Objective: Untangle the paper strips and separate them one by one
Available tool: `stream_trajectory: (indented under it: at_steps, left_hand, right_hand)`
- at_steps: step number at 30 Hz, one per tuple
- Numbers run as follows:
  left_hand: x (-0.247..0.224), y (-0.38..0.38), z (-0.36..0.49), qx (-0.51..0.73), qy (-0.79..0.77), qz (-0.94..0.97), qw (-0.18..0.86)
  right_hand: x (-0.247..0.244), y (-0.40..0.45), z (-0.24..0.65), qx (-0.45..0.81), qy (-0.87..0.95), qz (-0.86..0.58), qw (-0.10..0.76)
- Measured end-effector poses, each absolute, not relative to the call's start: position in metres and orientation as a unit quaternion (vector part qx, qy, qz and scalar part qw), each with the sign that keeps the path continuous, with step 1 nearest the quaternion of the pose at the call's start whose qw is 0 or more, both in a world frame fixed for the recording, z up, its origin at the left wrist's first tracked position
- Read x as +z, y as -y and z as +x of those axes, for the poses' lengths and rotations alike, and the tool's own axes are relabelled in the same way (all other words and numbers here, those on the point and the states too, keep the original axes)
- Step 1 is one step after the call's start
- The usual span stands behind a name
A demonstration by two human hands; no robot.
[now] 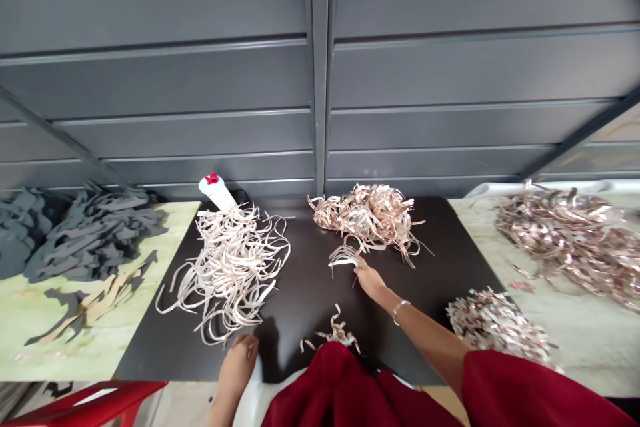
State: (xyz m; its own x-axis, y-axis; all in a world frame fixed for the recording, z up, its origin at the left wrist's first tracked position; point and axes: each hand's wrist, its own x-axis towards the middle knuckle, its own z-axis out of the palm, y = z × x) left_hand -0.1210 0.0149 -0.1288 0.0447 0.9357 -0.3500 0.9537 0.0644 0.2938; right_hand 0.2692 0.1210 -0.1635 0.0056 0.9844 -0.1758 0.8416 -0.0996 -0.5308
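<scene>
One left hand (241, 356), one right hand (371, 280), one bracelet (400, 310). One heap of pale strips (235, 260), two of coppery strips (375, 213), two of scraps (493, 321), two of grey pieces (100, 233); too tangled for a count of single strips. One held bunch (345, 255). One white tube (219, 195), one dark board (300, 280), one red stool (95, 407).

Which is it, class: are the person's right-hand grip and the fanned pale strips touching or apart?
Touching. The head view shows the right-hand grip closed on one end of the fanned pale strips.

Your held strips (345, 261) look white, the left pile (233, 257) cream, the far pile (373, 210) pinky gold, your sleeve (520, 380) dark red.
</scene>
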Motion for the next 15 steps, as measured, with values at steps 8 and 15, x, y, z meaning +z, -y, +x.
stream_trajectory:
  at_steps: [8,15]
  left_hand:
    - [-0.112,-0.032,-0.076,-0.046,-0.645,0.709,0.28]
    - [-0.106,-0.042,-0.052,-0.053,-0.607,0.739,0.286]
  right_hand:
    - [-0.172,-0.029,0.284,0.31,0.62,-0.692,0.203]
    - [-0.169,-0.04,0.283,0.37,0.536,-0.686,0.325]
